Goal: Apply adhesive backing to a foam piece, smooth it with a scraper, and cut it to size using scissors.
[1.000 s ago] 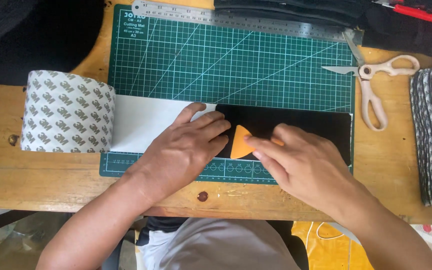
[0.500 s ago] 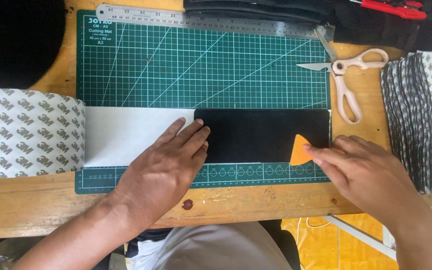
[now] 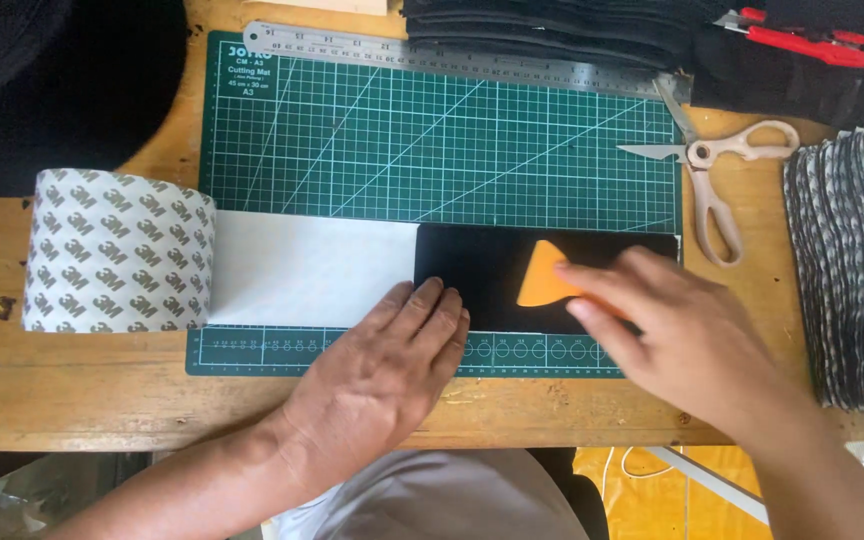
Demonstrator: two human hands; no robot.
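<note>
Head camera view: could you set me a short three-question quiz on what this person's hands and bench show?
1. True or false: the right hand holds an orange scraper on the black sheet.
2. What does the left hand rest on? A) the scissors B) the near edge of the green cutting mat, fingertips at the black sheet's corner C) the steel ruler
3. Which side of the mat holds the big roll of white tape?

Key: 1 true; 2 B; 3 the left side, with white backing unrolled onto the mat.
</note>
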